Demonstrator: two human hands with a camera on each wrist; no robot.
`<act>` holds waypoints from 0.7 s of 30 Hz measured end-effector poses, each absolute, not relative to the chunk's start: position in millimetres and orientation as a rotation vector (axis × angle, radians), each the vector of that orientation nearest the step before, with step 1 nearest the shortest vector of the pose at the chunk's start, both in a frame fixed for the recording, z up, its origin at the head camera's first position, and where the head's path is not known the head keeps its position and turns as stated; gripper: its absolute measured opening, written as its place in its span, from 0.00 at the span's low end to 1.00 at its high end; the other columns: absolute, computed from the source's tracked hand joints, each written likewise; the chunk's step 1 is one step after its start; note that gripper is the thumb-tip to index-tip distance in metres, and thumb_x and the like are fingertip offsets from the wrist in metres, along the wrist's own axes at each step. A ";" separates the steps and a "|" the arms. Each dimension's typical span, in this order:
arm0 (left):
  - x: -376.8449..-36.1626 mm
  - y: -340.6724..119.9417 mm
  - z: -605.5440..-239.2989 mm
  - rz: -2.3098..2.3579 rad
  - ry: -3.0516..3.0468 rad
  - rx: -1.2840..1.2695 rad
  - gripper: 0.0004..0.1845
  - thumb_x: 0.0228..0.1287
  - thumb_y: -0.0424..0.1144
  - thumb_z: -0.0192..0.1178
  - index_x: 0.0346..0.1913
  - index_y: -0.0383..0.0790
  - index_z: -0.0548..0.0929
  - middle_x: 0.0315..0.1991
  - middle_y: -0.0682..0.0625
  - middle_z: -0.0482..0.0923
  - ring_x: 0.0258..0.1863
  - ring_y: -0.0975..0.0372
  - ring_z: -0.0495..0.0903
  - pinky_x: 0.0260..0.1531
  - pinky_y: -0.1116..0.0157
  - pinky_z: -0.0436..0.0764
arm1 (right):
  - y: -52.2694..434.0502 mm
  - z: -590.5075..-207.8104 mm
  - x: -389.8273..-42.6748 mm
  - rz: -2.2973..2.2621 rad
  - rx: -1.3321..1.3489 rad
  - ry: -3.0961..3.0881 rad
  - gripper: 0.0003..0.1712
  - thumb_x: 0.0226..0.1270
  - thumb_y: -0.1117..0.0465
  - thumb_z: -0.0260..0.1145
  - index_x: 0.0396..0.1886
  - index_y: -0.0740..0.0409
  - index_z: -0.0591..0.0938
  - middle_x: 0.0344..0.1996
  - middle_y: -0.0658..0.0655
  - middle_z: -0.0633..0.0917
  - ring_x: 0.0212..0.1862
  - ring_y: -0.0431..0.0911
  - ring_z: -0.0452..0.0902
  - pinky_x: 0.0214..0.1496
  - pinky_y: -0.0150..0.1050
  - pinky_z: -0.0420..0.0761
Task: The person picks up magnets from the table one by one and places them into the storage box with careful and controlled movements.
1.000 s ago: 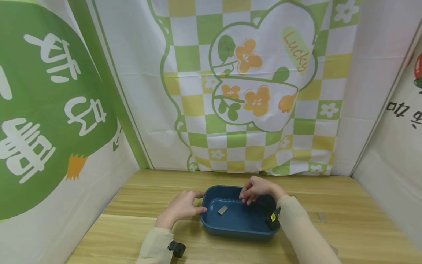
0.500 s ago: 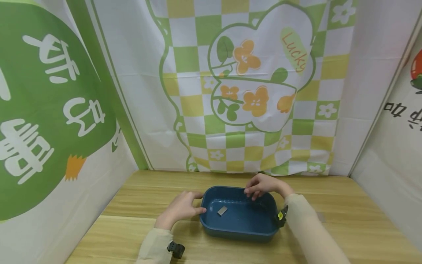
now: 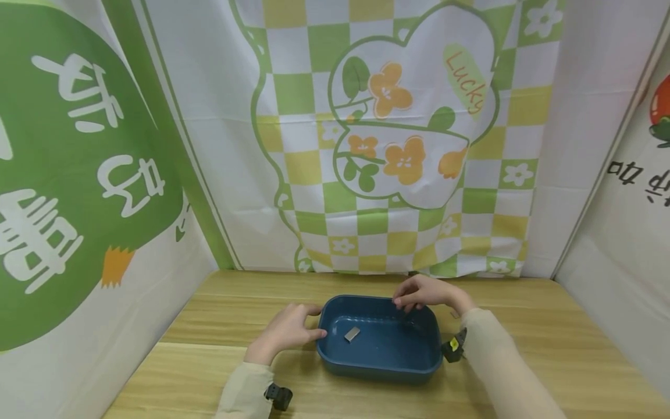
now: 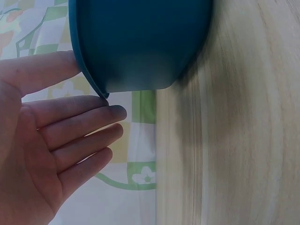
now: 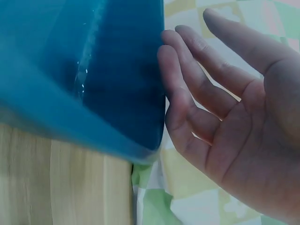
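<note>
Blue tray (image 3: 380,364) holds 1 grey block (image 3: 352,333); left hand (image 3: 287,329) touches its rim, grip loose; right hand (image 3: 425,292) hovers, grip slack.

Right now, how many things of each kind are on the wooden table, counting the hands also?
Blue tray: 1
Small grey metal piece inside the tray: 1
Hands: 2, left hand and right hand, both at the tray rim
Total: 4

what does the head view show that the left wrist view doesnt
Only the head view shows the right hand over the tray's far rim and the small grey piece lying inside the tray. Only the left wrist view shows the tray's underside and outer wall up close, fingers straight beside it. Both show the left hand at the blue tray on the wooden table.
</note>
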State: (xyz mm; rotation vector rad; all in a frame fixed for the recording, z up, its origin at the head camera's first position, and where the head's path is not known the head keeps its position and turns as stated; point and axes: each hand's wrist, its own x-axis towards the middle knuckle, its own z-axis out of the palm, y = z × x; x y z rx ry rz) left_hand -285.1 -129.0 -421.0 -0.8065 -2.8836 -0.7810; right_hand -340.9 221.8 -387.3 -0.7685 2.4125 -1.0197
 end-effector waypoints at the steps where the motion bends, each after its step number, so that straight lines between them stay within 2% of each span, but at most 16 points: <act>1: -285.1 -129.0 -421.3 -0.776 -2.887 -0.804 0.28 0.55 0.47 0.68 0.56 0.34 0.79 0.54 0.39 0.80 0.55 0.46 0.78 0.55 0.47 0.75 | 223.2 -387.1 -340.5 -1.015 -0.778 2.416 0.19 0.68 0.52 0.60 0.50 0.61 0.82 0.39 0.51 0.87 0.40 0.44 0.84 0.38 0.37 0.82; 9: -285.2 -129.4 -421.2 -0.768 -2.893 -0.802 0.29 0.55 0.48 0.68 0.56 0.34 0.79 0.54 0.39 0.80 0.55 0.46 0.78 0.54 0.47 0.76 | 232.4 -384.4 -333.9 -1.014 -0.744 2.482 0.19 0.68 0.52 0.61 0.50 0.59 0.82 0.40 0.52 0.86 0.42 0.47 0.83 0.38 0.39 0.82; 13: -285.2 -129.6 -420.8 -0.769 -2.891 -0.813 0.28 0.55 0.47 0.68 0.56 0.34 0.79 0.54 0.39 0.80 0.55 0.46 0.78 0.54 0.47 0.76 | 238.2 -384.3 -331.8 -1.052 -0.750 2.495 0.18 0.68 0.54 0.61 0.49 0.62 0.82 0.40 0.55 0.86 0.41 0.48 0.83 0.40 0.44 0.83; 18: -284.7 -129.3 -420.0 -0.777 -2.888 -0.816 0.28 0.55 0.47 0.67 0.56 0.35 0.79 0.54 0.39 0.79 0.55 0.46 0.78 0.54 0.46 0.76 | 246.7 -383.3 -328.1 -1.068 -0.757 2.528 0.17 0.68 0.53 0.61 0.49 0.59 0.82 0.40 0.56 0.86 0.40 0.47 0.83 0.44 0.52 0.82; 21: -284.6 -129.2 -419.9 -0.781 -2.890 -0.818 0.28 0.55 0.47 0.67 0.56 0.35 0.79 0.54 0.39 0.79 0.55 0.45 0.78 0.55 0.46 0.75 | 251.4 -382.0 -325.5 -1.066 -0.761 2.549 0.17 0.68 0.52 0.61 0.50 0.57 0.82 0.40 0.57 0.86 0.40 0.46 0.83 0.43 0.50 0.82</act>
